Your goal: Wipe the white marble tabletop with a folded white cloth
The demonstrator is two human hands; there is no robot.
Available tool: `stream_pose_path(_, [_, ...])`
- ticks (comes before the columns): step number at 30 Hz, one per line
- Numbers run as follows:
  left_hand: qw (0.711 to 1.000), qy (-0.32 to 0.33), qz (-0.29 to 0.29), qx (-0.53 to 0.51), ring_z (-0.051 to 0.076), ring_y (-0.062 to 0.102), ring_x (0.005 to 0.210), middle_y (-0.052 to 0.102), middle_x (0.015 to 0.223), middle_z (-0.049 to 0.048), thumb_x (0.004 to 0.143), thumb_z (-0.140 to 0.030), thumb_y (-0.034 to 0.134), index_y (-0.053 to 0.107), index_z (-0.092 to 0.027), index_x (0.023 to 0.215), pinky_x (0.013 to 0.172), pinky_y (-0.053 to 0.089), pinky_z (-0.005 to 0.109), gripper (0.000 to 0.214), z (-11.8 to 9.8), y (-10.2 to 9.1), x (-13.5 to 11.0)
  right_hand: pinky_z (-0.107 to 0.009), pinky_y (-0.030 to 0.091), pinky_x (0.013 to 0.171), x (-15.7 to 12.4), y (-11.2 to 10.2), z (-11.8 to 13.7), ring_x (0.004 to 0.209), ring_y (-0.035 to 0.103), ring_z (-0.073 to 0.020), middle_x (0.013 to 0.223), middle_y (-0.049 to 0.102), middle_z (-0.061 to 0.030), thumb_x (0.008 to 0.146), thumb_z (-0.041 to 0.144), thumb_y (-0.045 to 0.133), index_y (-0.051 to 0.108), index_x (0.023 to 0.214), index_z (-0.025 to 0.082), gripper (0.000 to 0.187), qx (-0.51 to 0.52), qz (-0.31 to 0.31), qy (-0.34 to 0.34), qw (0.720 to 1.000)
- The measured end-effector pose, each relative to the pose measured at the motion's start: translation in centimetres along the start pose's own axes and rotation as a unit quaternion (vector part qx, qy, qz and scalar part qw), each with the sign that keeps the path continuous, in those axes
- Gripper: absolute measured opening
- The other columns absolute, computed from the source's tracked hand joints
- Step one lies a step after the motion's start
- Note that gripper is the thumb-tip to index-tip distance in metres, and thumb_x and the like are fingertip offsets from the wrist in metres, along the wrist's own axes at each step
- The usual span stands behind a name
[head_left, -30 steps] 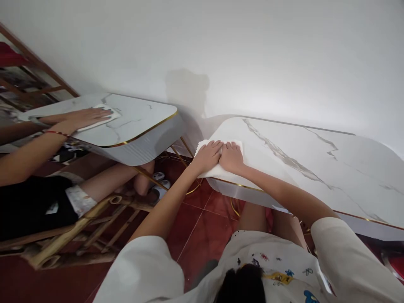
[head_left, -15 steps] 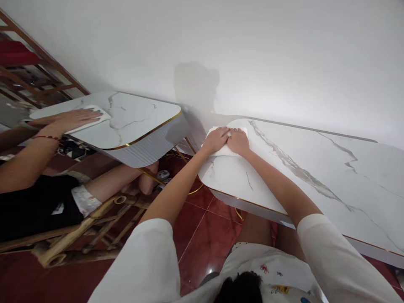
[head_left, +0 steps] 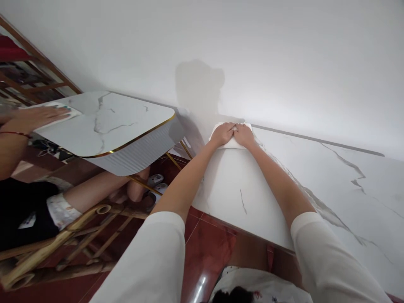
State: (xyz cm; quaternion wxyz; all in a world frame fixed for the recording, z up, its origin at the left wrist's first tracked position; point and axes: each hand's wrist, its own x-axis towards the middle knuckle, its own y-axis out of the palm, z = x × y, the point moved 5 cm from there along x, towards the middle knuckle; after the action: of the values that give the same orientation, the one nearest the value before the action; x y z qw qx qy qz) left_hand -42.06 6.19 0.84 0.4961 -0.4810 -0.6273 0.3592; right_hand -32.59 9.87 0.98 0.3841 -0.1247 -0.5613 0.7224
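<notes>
Side by side, my left hand (head_left: 223, 134) and my right hand (head_left: 243, 135) press down on a folded white cloth (head_left: 232, 143). Their fingers curl over it and the fingertips nearly meet. Beneath the cloth is a white marble-patterned table (head_left: 227, 181) with grey veins, and the cloth lies at its far left part, close to the wall. Both of my arms reach straight out across the tabletop.
On the left stands a second marble-patterned table (head_left: 126, 120) with a gold edge and ribbed side. Another person's hand (head_left: 44, 115) rests on a white cloth there. A bamboo chair (head_left: 78, 240) is below, and a white wall (head_left: 284, 63) runs behind both tables.
My hands and the cloth have slid away from me toward the table's wall-side edge. The other person's hand and cloth have shifted left in view. My view has tilted slightly.
</notes>
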Motion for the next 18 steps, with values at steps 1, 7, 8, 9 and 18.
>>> stream_pose_path(1, [1.000,-0.003,-0.002,0.002,0.022,0.051,0.128,0.058,0.142,0.0068,0.092,-0.019,0.028,0.054,-0.016,0.138,0.112,0.036,0.034,0.053,0.0,0.1,0.4,-0.042,0.032,0.112,0.4,-0.1,-0.3,0.135,0.044,-0.0304,0.144,0.055,-0.0170,0.098,0.015,0.032,0.051,0.139,0.004,0.047,0.002,0.002,-0.001,1.000])
stream_pose_path(7, [1.000,0.000,-0.007,0.000,0.022,0.052,0.128,0.060,0.140,0.0055,0.092,-0.019,0.031,0.057,-0.019,0.135,0.110,0.040,0.035,0.050,-0.3,1.0,3.0,-0.042,0.032,0.113,1.4,-0.7,-2.3,0.137,0.043,-0.0288,0.145,0.055,-0.0148,0.099,0.018,0.031,0.051,0.141,0.006,0.048,0.009,-0.011,0.024,1.000])
stream_pose_path(8, [1.000,0.011,-0.009,-0.004,0.022,0.052,0.128,0.060,0.140,0.0052,0.092,-0.019,0.032,0.058,-0.019,0.134,0.110,0.040,0.035,0.050,-0.4,1.2,3.5,-0.042,0.032,0.113,1.4,-0.8,-2.7,0.137,0.044,-0.0289,0.145,0.056,-0.0152,0.099,0.018,0.031,0.051,0.140,0.005,0.048,0.005,-0.017,0.033,0.999])
stream_pose_path(9, [1.000,0.023,-0.010,-0.010,0.022,0.053,0.128,0.061,0.139,0.0051,0.091,-0.018,0.032,0.059,-0.019,0.133,0.110,0.040,0.035,0.050,-0.5,1.4,3.9,-0.041,0.032,0.113,1.3,-0.8,-3.0,0.137,0.044,-0.0290,0.145,0.055,-0.0160,0.098,0.017,0.032,0.050,0.141,0.004,0.048,-0.001,-0.024,0.044,0.999])
stream_pose_path(18, [0.993,0.110,0.005,-0.049,0.022,0.056,0.123,0.064,0.134,0.0049,0.089,-0.017,0.034,0.060,-0.021,0.131,0.106,0.044,0.036,0.049,-2.8,2.3,4.9,-0.043,0.025,0.116,-1.0,-1.2,-4.3,0.144,0.035,-0.0313,0.154,0.044,-0.0200,0.100,0.020,0.030,0.043,0.146,-0.002,0.053,-0.038,-0.048,0.121,0.991])
